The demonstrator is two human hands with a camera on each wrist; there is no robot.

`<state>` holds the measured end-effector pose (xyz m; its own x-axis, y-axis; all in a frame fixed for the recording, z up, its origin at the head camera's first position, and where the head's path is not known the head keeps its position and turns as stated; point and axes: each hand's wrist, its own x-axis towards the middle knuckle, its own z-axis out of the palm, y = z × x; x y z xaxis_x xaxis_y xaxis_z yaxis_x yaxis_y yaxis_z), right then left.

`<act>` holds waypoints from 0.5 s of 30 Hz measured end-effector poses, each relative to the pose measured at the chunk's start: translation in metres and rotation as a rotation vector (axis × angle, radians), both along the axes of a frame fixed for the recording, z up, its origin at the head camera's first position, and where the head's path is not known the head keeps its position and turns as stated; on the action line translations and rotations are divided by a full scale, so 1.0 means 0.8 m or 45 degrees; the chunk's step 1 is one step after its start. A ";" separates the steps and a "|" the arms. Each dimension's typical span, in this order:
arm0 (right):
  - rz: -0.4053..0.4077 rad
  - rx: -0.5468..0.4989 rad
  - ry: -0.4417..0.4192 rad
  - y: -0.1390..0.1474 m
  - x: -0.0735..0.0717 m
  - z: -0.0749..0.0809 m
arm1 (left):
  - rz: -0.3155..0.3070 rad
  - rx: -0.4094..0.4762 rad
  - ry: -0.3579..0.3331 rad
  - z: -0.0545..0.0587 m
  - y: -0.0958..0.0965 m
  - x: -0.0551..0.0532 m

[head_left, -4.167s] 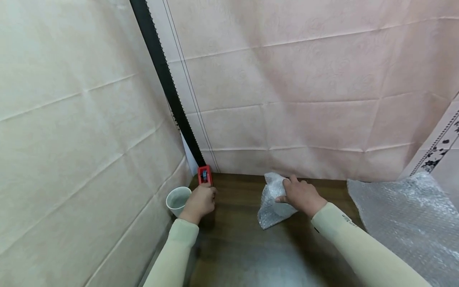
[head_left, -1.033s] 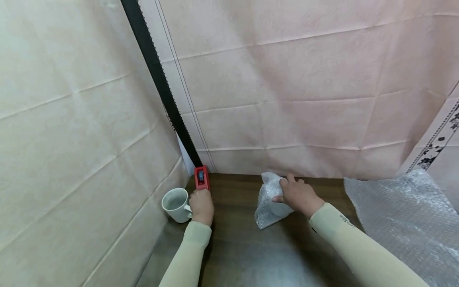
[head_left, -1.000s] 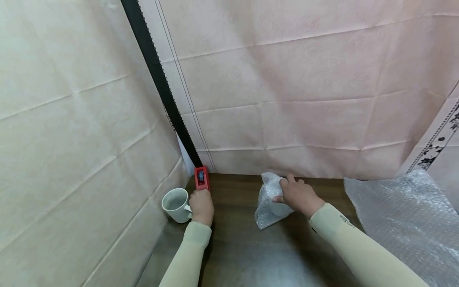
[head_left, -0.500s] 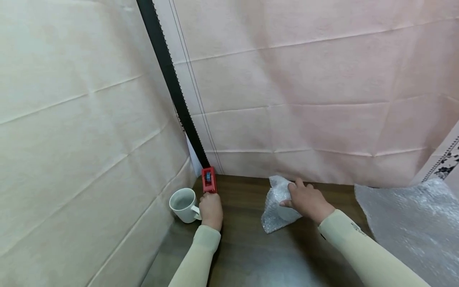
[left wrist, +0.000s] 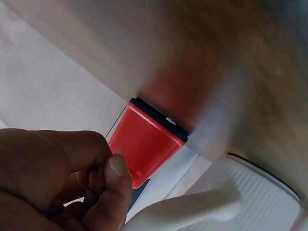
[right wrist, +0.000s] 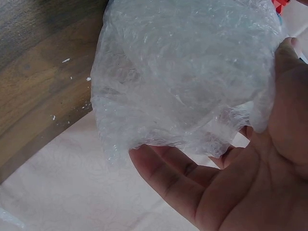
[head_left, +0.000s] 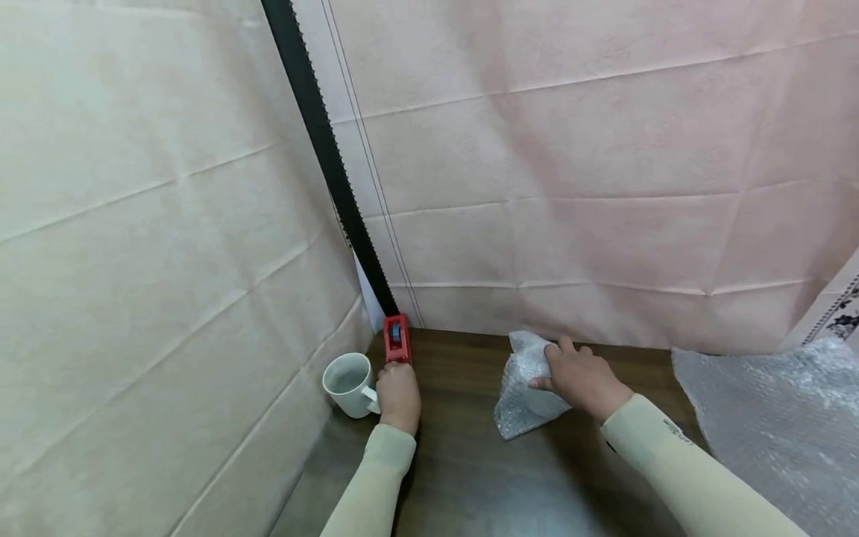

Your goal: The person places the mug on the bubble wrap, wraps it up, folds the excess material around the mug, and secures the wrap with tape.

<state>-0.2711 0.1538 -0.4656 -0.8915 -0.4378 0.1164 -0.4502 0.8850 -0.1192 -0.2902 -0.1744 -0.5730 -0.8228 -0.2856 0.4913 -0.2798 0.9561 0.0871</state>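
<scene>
My left hand [head_left: 399, 399] has its fingers curled around a red spirit level [head_left: 400, 353], which has a blue vial in a window and a black end cap standing on the table in the left wrist view. Just left of that hand is a white mug [head_left: 347, 382], its handle pointing at the knuckles. My right hand [head_left: 587, 379] grips a bubble-wrapped bundle [head_left: 525, 388] near the back of the table. In the right wrist view, its thumb and fingers spread around the wrap [right wrist: 183, 62]; what lies inside is hidden.
A large sheet of bubble wrap [head_left: 772, 418] covers the right side of the dark wooden table [head_left: 470, 485]. Pale cloth walls [head_left: 570, 149] rise at the back and left, meeting in a corner with a black toothed strip [head_left: 325, 149]. White crumbs [right wrist: 66, 60] dot the wood.
Since the oldest frame, my left hand has shifted slightly right along the level, and the mug's handle has come into sight. My right hand and the bundle stay put while the head view turns slightly.
</scene>
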 end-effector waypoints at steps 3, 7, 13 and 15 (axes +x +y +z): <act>-0.002 -0.002 0.016 0.000 -0.001 -0.001 | -0.019 0.017 -0.006 0.003 -0.003 -0.003; 0.002 0.007 0.017 -0.002 -0.003 0.000 | -0.042 0.024 -0.033 0.009 -0.005 -0.004; -0.033 0.023 -0.056 -0.002 -0.006 -0.001 | -0.079 0.020 -0.059 0.019 -0.004 -0.003; -0.040 0.027 -0.071 -0.002 -0.007 -0.001 | -0.086 0.011 -0.064 0.020 -0.003 -0.003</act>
